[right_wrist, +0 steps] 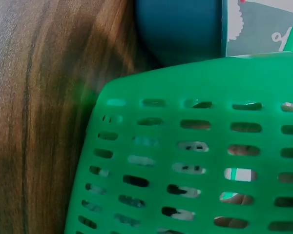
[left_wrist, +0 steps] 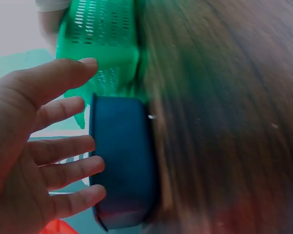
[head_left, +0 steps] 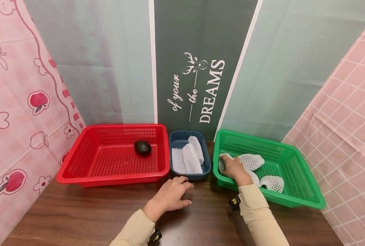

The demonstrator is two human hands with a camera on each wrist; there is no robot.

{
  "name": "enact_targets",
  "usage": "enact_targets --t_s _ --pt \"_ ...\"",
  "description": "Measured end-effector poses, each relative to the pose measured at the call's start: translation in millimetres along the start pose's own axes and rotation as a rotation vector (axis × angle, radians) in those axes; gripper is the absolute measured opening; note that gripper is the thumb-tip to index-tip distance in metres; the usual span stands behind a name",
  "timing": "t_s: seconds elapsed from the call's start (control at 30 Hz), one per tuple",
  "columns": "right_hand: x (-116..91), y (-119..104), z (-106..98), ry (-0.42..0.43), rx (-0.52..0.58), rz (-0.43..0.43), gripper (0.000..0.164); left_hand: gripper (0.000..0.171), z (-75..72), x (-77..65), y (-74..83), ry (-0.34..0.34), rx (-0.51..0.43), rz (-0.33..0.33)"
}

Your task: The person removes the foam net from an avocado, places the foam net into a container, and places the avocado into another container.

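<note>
My right hand (head_left: 234, 168) reaches into the green basket (head_left: 305, 164) and grips a fruit in a white foam net (head_left: 221, 164) at its left end. Several more white-netted fruits lie around that hand, including a netted fruit (head_left: 273, 183) with a dark patch showing. In the right wrist view the basket wall (right_wrist: 185, 78) hides most of this hand. My left hand (head_left: 170, 195), fingers spread, hovers low over the table in front of the blue bin (head_left: 191, 177) and holds nothing. Loose white foam nets (head_left: 191, 159) lie in that bin.
A red basket (head_left: 108, 179) stands at the left, with one dark avocado (head_left: 142, 148) inside. The blue bin sits between the two baskets on the brown wooden table (head_left: 201, 218). Curtains (head_left: 124, 68) rise behind and at both sides.
</note>
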State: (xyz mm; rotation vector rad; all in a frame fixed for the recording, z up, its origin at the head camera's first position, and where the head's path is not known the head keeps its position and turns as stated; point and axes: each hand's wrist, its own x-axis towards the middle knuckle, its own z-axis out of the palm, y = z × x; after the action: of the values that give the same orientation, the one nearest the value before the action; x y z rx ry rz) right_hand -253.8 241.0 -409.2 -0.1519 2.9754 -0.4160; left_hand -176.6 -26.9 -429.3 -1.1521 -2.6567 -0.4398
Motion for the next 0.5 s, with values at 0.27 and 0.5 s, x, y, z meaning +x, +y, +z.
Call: enact_targets --t_s 0.27,0.5 --pt "-0.2 0.3 0.1 0.002 0.028 0.0 0.052 0.04 7.6 -4.2 -10.4 -0.075 -0.012 -0.051" --pt "-1.6 2.9 -1.3 0.108 0.035 -0.005 0.056 0.04 1.8 -2.9 -11.9 -0.057 -0.046 -0.065"
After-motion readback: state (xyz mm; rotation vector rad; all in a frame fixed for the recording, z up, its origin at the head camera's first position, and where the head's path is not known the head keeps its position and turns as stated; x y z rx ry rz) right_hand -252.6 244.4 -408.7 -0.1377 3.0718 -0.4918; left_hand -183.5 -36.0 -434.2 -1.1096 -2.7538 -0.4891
